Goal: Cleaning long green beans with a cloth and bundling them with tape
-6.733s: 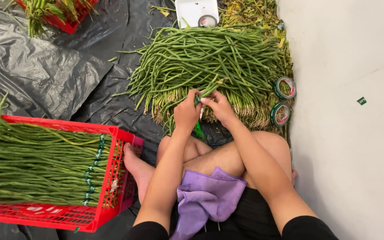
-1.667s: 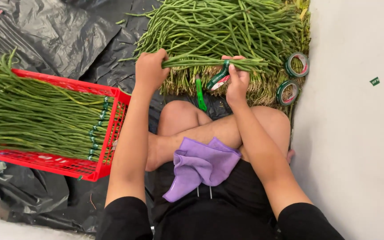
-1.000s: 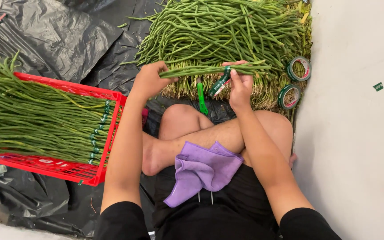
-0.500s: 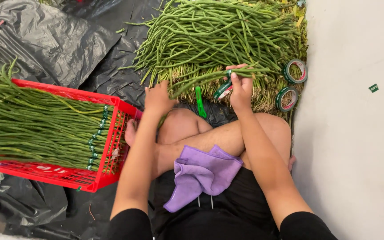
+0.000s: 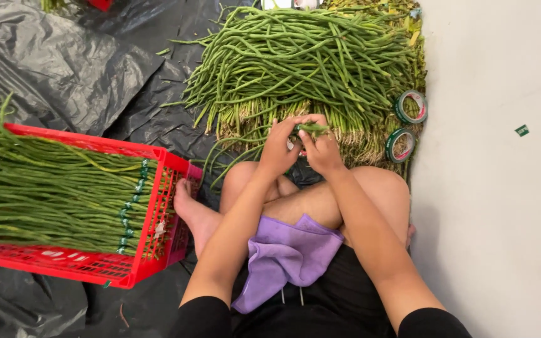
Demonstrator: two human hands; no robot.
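Down on a pale, smooth floor (image 5: 496, 206), with crinkled black plastic sheeting (image 5: 76, 69) spread glossy across the left side, a person sits cross-legged, bare knees up and a soft purple cloth (image 5: 289, 256) draped in the lap. Ahead lies a big loose heap of long, thin green beans (image 5: 308, 62), the strands running mostly left to right, fanning out toward the upper right, with paler stem ends bunched along the near edge. Right at that near edge, both hands meet: the left hand (image 5: 278, 145) and the right hand (image 5: 322, 149) are pressed close together, fingers curled, the grip of each pinching a small green bundle of bean stalks (image 5: 311, 128) between them. That bundle sits just above the knees, touching the heap's front edge, its short visible length lying roughly left to right. Off to the right, on the heap's fringe beside the bare floor, two round rolls of green tape (image 5: 411, 106), one above the other, hollow cores showing. Over on the left, a red plastic lattice crate (image 5: 158, 206) lies on the sheeting, packed with more long green beans (image 5: 45, 188) laid lengthwise left to right, their ends banded with small green wraps near the crate's right wall. A bare foot (image 5: 192, 209) rests against that crate wall. One tiny green square scrap (image 5: 521, 130) lies alone on the pale floor, far right.
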